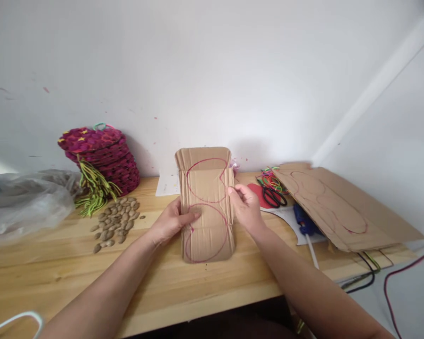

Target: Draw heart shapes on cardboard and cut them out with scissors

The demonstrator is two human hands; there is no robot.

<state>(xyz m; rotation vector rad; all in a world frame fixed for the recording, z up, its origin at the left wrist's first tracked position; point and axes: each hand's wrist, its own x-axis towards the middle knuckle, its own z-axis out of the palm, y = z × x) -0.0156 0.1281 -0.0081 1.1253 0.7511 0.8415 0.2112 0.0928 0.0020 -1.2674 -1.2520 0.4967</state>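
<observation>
A folded piece of brown cardboard (207, 188) is held upright, tilted back, over the table's middle. Two rounded, heart-like outlines in dark pink marker are drawn on it, one above the other. My left hand (173, 219) grips its left edge, thumb lying across the front and the other fingers hidden behind. On the right edge, my right hand (246, 207) pinches the cardboard between thumb and fingers. Close beyond the right hand lie black-handled scissors (273, 197) on a red piece (257, 194).
On the left stand a purple woven basket (108, 162) with a green tassel, a pile of brown seeds or nuts (118, 219) and a clear plastic bag (31, 205). At right are a blue glue gun (304, 220), colourful yarn (270, 178) and a larger marked cardboard sheet (342, 207).
</observation>
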